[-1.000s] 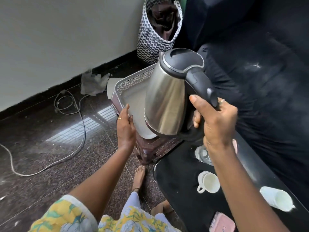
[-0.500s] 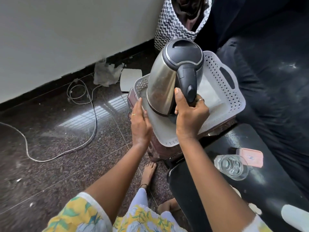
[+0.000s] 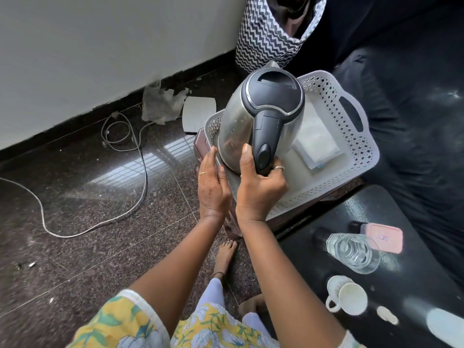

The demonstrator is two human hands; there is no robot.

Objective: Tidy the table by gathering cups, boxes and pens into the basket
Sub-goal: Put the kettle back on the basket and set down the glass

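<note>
My right hand [image 3: 259, 187] grips the black handle of a steel electric kettle [image 3: 261, 116], which is tilted over the near left corner of the white perforated basket [image 3: 351, 136]. My left hand [image 3: 213, 187] clasps the basket's near left rim. The basket sits on a brown stool and holds a flat white packet [image 3: 316, 144]. On the black table [image 3: 414, 297] at right stand a clear glass [image 3: 356, 252], a pink box [image 3: 381, 237], a white mug [image 3: 347, 298] lying on its side and a white cup [image 3: 447, 327] at the frame edge.
A zigzag-patterned fabric bin [image 3: 273, 31] stands against the wall behind the basket. A white cable [image 3: 100, 217] loops over the dark stone floor, with crumpled plastic [image 3: 160, 104] and a white card by the skirting. A dark sofa [image 3: 414, 96] fills the right side. My bare foot is below the stool.
The kettle has come down from above the table to the basket's near left corner. My left hand has stayed on the basket's rim. The view has swung so the whole basket shows.
</note>
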